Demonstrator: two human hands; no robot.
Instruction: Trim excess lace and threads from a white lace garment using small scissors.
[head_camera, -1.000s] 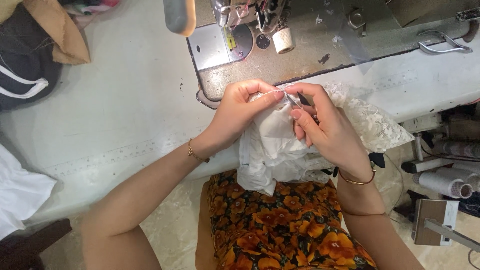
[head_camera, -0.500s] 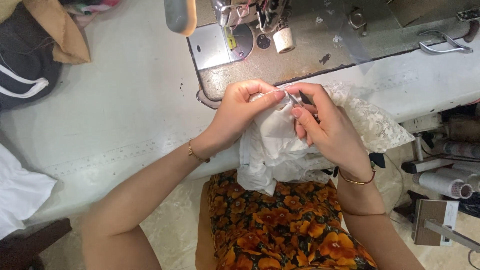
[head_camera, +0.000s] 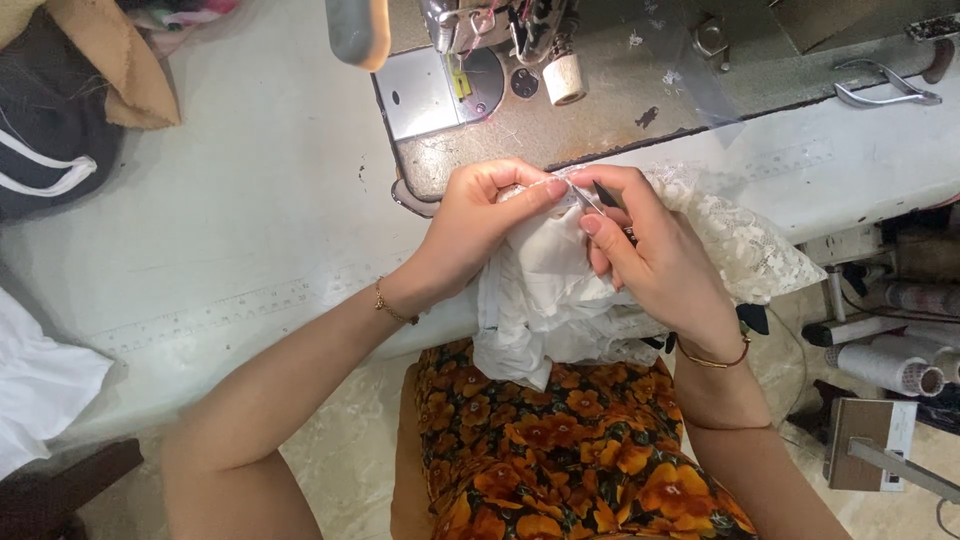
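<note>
Right fingers: my right hand (head_camera: 655, 265) pinches a small metal snip (head_camera: 590, 200) between thumb and forefinger, its tip laid against the cloth edge; I judge the narrow grip is for fine work on a seam.
Left fingers: my left hand (head_camera: 480, 225) is closed on the white cloth (head_camera: 545, 300), thumb and forefinger nipping its top edge just beside the tool tip, which keeps that edge taut and raised.
Cloth: bunched between both hands at the table's near edge, most of it hanging down onto my lap; a lace part (head_camera: 745, 245) spreads out to the right of my right hand, resting on the table.
Wrists: a thin bracelet (head_camera: 393, 305) on the left, a bangle (head_camera: 712, 357) on the right.
Lap: a dark dress with orange flowers (head_camera: 560, 450) under the hanging cloth.
Table (head_camera: 250, 230): white, with a ruler strip along its front, so I can hold the work close over it.
Sewing machine (head_camera: 480, 60): just beyond my hands, its needle plate bare and a small spool (head_camera: 565, 80) beside it; the cloth is not under the foot.
Left side: a dark bag (head_camera: 50, 140) with tan cloth (head_camera: 115, 70) at the far corner, a white sheet (head_camera: 40, 390) at the near edge.
Right side: thread cones (head_camera: 890, 365) lie below the table, well apart from my hands.
</note>
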